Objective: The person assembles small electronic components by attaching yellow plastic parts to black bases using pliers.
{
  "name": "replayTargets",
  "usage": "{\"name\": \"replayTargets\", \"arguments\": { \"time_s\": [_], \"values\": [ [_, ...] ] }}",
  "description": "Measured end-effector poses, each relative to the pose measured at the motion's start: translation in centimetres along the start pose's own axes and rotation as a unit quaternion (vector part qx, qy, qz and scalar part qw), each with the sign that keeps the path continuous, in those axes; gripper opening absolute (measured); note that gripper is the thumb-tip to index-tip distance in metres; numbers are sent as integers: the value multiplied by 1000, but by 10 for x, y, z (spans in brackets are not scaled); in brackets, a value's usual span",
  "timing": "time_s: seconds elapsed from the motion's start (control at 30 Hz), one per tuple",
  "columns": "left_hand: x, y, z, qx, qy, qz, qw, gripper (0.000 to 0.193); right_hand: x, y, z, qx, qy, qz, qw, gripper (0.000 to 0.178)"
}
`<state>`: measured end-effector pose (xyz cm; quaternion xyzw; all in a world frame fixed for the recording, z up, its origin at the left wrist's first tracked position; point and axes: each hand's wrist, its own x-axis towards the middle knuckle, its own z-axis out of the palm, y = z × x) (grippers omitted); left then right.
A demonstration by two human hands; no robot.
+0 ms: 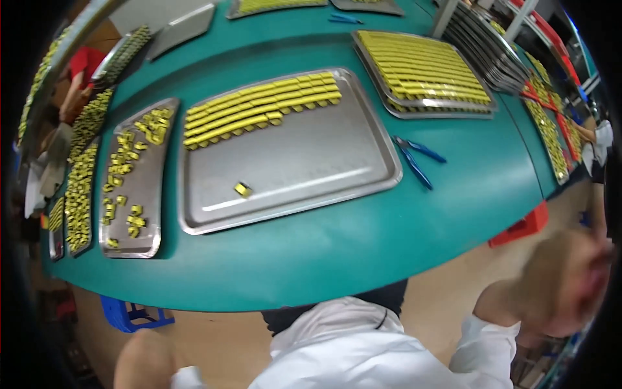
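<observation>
My left hand [146,360] hangs low at the left, off the table, blurred, its fingers not readable. My right hand [564,285] is raised at the far right beyond the table edge, also smeared by motion; whether it holds anything I cannot tell. Between them on the green table lies a metal tray [291,172] with rows of small yellow-wrapped blocks [259,107] along its far side. One loose yellow-and-dark block [242,189] sits alone near the tray's front. Neither hand touches the tray. Blue-handled cutters [418,162] rest to its right, jaws pointing away.
A narrower tray [144,207] of scattered yellow blocks stands at the left, beside another crowded tray [79,207]. Stacked trays [421,71] full of rows lie back right. Blue [133,314] and red [521,225] stools show below the table. Other people work at both sides.
</observation>
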<state>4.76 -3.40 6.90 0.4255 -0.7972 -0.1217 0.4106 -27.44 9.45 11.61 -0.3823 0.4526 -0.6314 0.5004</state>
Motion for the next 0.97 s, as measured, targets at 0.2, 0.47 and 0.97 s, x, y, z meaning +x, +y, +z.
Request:
{"name": "replayTargets", "arguments": {
  "time_s": [0.2, 0.47, 0.97],
  "values": [
    [29, 3, -11, -46, -52, -97, 993, 39, 36, 75, 12, -224, -213, 35, 950, 17],
    [31, -65, 78, 115, -280, -141, 943, 34, 39, 133, 11, -310, -250, 26, 917, 16],
    [47, -70, 108, -659, -105, -314, 675, 34, 136, 144, 79, 191, -430, 294, 832, 35]
  ]
}}
